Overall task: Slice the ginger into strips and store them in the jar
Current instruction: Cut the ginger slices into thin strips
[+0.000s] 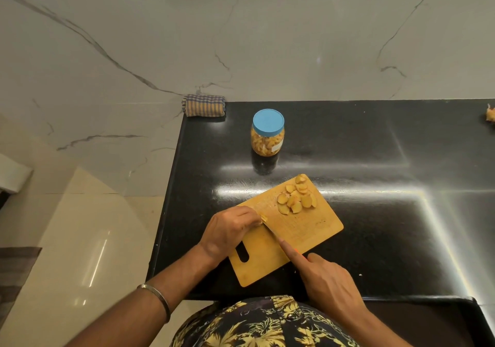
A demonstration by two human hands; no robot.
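This is looking like a home kitchen. A polished black stone counter [375, 159] is running along a white marble-veined wall [241, 38], with glossy cream floor tiles [80, 239] showing at the left. A folded checked dish cloth [203, 105] is lying at the counter's far left corner against the wall. A wooden chopping board [308, 234] is sitting near the counter's near edge, carrying a heap of ginger slices [296, 198], and a blue-lidded jar [267, 132] of cut pieces is standing beyond it. A person in a floral-print garment [254, 325] is standing at the counter.
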